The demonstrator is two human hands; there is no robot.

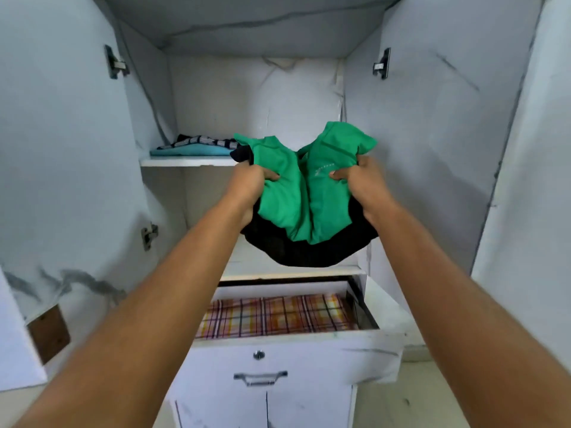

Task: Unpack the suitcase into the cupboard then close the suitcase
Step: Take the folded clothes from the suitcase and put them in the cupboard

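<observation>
L hand (251, 180) is closed on the left edge of a bundle of clothes, thumb on top, fingers hidden beneath the cloth. R hand (360, 177) is closed on the right edge the same way. Both forearms are extended fwd into the open cupboard (256, 97).

Bundle: a green garment (304, 180) is bunched on top between the two hands; a black garment (302, 251) is carried under it and sags below the hands. A corner of black cloth also shows just above the L hand. The bundle is held in the air, in front of the cupboard's middle compartment; contact w/ any shelf cannot be determined.

Beyond and left of the L hand, approx. level w/ the top of the bundle, an upper shelf (185, 162) carries a folded stack (197, 146): striped item on top, light blue item beneath.

Below both hands a drawer (290, 359) is pulled out. A plaid cloth (275, 316) is laid flat inside it. A metal handle (260, 377) and a lock (259, 354) are fitted to the drawer front.

Cupboard doors are swung open to either side of the arms. The suitcase is not in view.
</observation>
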